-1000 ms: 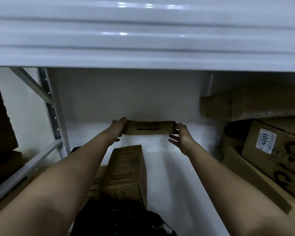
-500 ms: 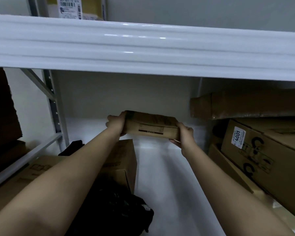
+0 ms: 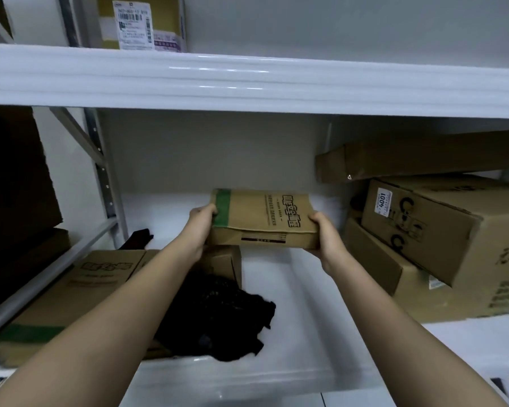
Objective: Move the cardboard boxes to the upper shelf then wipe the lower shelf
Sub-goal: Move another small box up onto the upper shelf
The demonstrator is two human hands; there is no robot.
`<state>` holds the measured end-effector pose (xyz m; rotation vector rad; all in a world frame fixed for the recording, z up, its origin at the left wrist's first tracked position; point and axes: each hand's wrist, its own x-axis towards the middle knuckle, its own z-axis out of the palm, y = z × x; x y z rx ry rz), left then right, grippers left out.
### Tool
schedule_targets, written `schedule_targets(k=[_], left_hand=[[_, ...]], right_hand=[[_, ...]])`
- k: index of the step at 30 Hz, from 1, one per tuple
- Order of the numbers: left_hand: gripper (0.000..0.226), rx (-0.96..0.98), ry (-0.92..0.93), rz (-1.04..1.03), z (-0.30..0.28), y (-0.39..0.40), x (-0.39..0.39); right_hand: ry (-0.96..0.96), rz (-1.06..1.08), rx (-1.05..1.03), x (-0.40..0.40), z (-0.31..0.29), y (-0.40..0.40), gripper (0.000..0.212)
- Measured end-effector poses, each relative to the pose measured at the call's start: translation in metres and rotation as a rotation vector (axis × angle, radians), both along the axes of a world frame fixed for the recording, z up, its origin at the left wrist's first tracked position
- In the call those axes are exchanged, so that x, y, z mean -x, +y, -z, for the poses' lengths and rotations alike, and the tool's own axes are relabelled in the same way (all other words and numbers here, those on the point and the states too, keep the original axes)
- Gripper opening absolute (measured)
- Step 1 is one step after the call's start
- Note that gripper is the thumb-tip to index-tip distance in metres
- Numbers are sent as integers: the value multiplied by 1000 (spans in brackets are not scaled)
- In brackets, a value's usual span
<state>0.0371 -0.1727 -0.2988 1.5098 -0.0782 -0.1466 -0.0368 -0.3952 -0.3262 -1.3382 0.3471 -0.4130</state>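
Midway between two tiers of a white metal rack, a flat brown cardboard box with a green tape band [image 3: 262, 218] is held clear of the lower shelf [image 3: 291, 304], one bare hand at each short end. The left hand [image 3: 199, 227] wraps its fingers around the taped end at 9 o'clock of the box; the right hand [image 3: 325, 235] clasps the opposite end at 3 o'clock, thumb on top. The box's long axis runs left to right, roughly parallel to the glossy white front rail of the upper shelf [image 3: 247, 80], which lies at 12 o'clock above the hands. Both hands sit about equally far from that rail, so the lift appears to call for raising the box up and over the lip, its broad face kept level. On the upper shelf a labelled yellow parcel [image 3: 141, 23] stands at 11 o'clock, leaving open room to its right. Below, a crumpled black cloth [image 3: 218, 312] lies at 6 o'clock beside a larger brown carton [image 3: 80, 289], and tilted brown cartons [image 3: 441, 230] are stacked at 3 o'clock; these boxes seem still to be moved before any wiping.
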Motion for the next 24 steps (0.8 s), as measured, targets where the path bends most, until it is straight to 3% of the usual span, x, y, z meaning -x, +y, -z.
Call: schedule_targets(k=[5,13,19,24], left_hand=[[13,56,16,-39,17,28,41],[28,39,-149,-118,14,50,90],[30,58,-442,-175,11,49,131],[39,101,-717,-255,3,41,162]], right_hand=[[54,-50,64,36,14,24,31],[-30,-10,114,81,7,58,35],[-265,127,248,114,-6,60,33],[-548,224,396,143,-20,56,59]])
